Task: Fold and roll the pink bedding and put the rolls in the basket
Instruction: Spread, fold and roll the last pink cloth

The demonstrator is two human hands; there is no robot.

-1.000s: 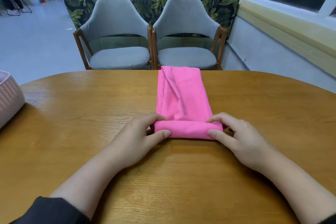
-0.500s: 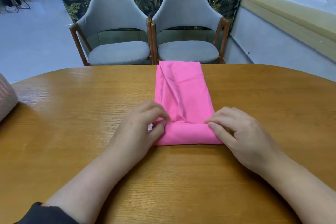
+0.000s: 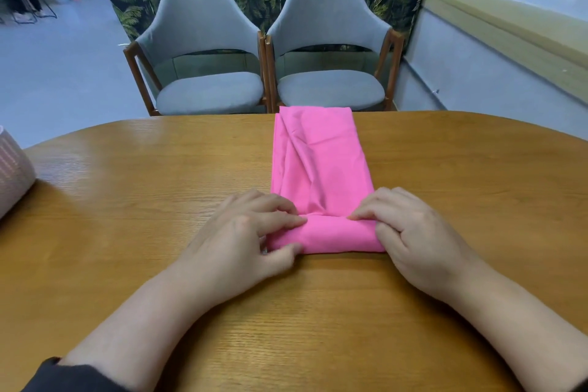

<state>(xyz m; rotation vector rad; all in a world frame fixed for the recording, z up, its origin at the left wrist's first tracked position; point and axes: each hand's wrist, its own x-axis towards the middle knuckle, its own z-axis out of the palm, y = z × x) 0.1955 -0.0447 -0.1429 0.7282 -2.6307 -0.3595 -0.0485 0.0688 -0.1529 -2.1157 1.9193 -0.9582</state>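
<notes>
Item: pink bedding (image 3: 318, 169), folded into a long narrow strip, lying on the wooden bench (image 3: 127, 200) and running from mid-bench to the far edge, where its end just overhangs. Near end turned over into a short, low roll (image 3: 337, 237), only begun; most of the strip is still flat, with a lengthwise crease on its left side.

Risk, judged: the roll may go on crooked or loose. The cause would be uneven pushing by the two hands, or the crease being carried into the turns; a slack roll could spring open when lifted toward the basket (image 3: 12, 175), which stands at the bench's left edge, well apart and only partly in view.

Left hand (image 3: 251, 232): fingers curled over the left end of the roll, thumb against its near side, so it pinches the cloth.

Right hand (image 3: 410, 232): fingers bent over the right end of the roll, fingertips pressing into the seam where roll meets flat strip; thumb hidden, so whether it closes round the roll cannot be told for certain, though the curl suggests a grip.

Also present: two grey chairs (image 3: 203, 57) beyond the far edge.
</notes>
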